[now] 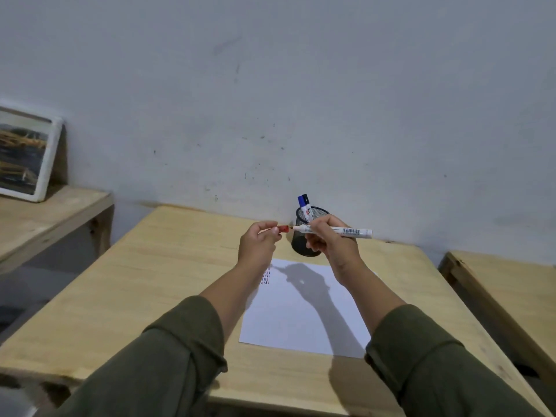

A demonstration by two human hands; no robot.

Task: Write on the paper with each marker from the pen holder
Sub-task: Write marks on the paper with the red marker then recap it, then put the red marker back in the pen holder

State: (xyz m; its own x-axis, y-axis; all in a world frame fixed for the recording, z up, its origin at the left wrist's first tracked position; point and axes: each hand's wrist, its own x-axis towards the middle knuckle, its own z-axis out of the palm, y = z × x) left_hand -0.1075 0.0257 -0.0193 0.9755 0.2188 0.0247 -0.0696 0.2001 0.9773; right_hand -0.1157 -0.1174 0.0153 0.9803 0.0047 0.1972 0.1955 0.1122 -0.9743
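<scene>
A white sheet of paper (304, 314) lies on the wooden table (144, 284), with short rows of red and dark marks near its top-left corner. Behind it stands a black mesh pen holder (304, 248) with a blue-capped marker (301, 206) and a black-capped marker (306, 198) upright in it. My right hand (332, 243) holds a white marker (349, 232) level above the table, its red tip pointing left. My left hand (258, 243) pinches the red cap (283, 229), which sits just off the tip.
A grey wall runs right behind the table. A lower wooden bench (45, 218) at the left carries a framed picture (25, 155) leaning on the wall. Another wooden table (511, 296) stands at the right, across a narrow gap.
</scene>
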